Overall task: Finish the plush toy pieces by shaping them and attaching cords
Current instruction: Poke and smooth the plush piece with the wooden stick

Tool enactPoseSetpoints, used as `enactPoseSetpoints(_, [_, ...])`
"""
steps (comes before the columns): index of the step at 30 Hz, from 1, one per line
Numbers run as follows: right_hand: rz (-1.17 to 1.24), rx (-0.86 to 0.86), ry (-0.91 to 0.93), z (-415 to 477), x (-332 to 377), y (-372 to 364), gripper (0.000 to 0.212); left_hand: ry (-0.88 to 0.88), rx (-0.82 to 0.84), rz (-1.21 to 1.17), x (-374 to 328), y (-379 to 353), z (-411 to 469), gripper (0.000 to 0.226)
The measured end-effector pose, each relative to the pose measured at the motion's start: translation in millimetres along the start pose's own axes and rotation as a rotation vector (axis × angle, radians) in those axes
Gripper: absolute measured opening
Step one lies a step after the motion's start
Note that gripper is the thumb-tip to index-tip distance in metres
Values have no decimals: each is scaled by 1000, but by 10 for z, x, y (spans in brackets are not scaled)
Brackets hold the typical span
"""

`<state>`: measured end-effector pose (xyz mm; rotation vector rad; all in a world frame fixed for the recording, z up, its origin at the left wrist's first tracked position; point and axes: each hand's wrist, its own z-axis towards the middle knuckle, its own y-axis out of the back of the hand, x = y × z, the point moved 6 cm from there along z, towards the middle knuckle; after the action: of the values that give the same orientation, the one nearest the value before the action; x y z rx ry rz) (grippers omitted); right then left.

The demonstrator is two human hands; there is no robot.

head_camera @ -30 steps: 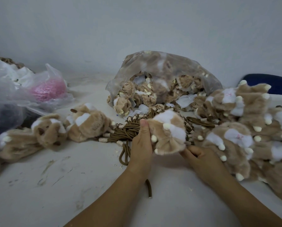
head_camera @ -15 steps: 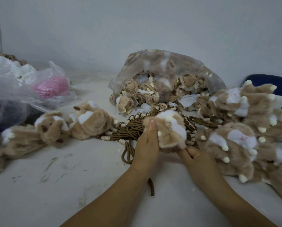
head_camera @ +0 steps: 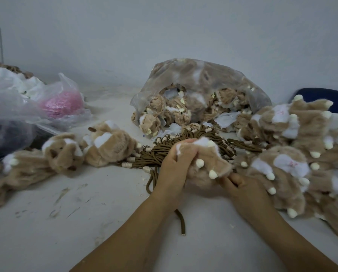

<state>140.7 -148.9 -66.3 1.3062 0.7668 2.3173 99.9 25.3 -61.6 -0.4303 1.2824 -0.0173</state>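
- White table (head_camera: 46,222); cords (head_camera: 154,154) piled just behind the hands.
- Left hand (head_camera: 174,169) grips plush piece (head_camera: 209,160); right hand (head_camera: 242,189) pinches its lower edge.
- Likely soft, light: hold the body.

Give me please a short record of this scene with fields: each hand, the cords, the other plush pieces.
left hand: grips the top of the plush piece
right hand: holds its lower edge
cords: brown bundle on the table, behind the hands
clear bag: behind the cords, full of plush parts
right pile: plush pieces beside the right hand
left group: plush pieces left of the cords
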Motion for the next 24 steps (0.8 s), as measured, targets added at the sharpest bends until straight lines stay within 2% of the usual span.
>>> enactPoseSetpoints(3, [-38, -5, 16, 2, 4, 14, 46, 48, -14, -36, 10, 1, -15, 45])
enactPoseSetpoints(6, [-61, 4, 33, -3, 25, 13, 50, 38, -56, 1, -4, 23, -16, 46])
enactPoseSetpoints(10, [-69, 12, 35, -11, 73, 43, 64, -15, -94, 22, -42, 47, -13, 29])
enactPoseSetpoints(12, [-67, 11, 44, -9, 107, 85, 68, -39, -93, 19, -69, 48, -26, 27])
enactPoseSetpoints(15, [-85, 56, 76, -3, 148, 109, 56, -54, -62, 27, -96, 6, -62, 34])
enactPoseSetpoints(18, [40, 92, 34, -25, 169, 82, 39, -60, -45, 61, -118, -75, -99, 52])
enactPoseSetpoints(21, [158, 106, -56, -52, 160, -6, 36, -88, -59, 90, -124, -108, -114, 57])
enactPoseSetpoints(24, [138, 106, -102, -58, 107, -69, 43, -105, -74, 103, -98, -105, -130, 58])
